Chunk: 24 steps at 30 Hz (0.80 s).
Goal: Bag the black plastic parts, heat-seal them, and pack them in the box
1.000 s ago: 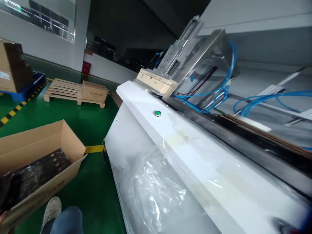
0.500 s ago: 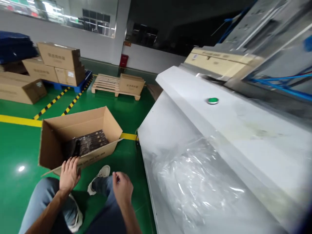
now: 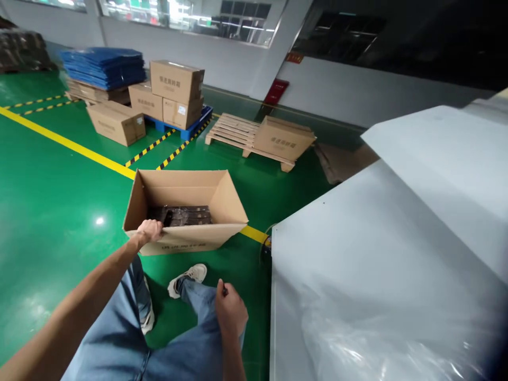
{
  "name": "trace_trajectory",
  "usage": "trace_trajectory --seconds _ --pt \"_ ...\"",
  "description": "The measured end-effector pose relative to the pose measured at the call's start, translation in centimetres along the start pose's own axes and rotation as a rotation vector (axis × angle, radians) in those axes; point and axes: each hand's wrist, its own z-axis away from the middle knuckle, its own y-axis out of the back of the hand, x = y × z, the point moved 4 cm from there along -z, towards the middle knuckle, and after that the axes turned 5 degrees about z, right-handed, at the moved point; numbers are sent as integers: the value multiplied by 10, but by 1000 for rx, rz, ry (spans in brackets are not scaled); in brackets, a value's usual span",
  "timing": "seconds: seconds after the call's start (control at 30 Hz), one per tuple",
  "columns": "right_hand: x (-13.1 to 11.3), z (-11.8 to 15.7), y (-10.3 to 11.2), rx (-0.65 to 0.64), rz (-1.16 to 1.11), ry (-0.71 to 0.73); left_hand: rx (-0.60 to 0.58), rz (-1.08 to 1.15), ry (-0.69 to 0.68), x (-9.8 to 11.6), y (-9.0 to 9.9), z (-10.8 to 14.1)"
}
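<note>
An open cardboard box (image 3: 202,236) stands on the green floor in front of my feet, its flaps raised. My left hand (image 3: 151,229) grips the top edge of its near side, fingers bent over into the box. Dark flat pieces (image 3: 186,215), partly under clear plastic, lie inside; their kind is not clear. My right hand (image 3: 231,309) is a closed fist above my right knee, apart from the box. A small dark bit shows between its thumb and fingers, too small to name.
A white machine surface (image 3: 337,238) fills the right side, with clear plastic film (image 3: 377,338) on it. Beyond the box are a wooden pallet (image 3: 234,129) with a carton (image 3: 282,138), stacked cartons (image 3: 174,82) on a blue pallet, and blue sheets (image 3: 103,66).
My view has swung left, so the box and pallets appear further right. My left hand has gone from lying flat on the box's edge to gripping it. My right hand stays closed.
</note>
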Motion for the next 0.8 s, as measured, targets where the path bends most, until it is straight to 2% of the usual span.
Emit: trace_trajectory --seconds 0.2,0.4,0.63,0.8 --pt "1 -5 -1 -44 53 -44 20 3 41 -2 3 -6" --pt "-2 -11 -5 -73 116 -52 47 52 54 -6 -2 -6" --pt "-5 -10 -3 -48 156 -61 112 99 -9 0 -7 10" --pt "-8 -6 -6 -56 183 -35 142 131 -42 2 -17 24"
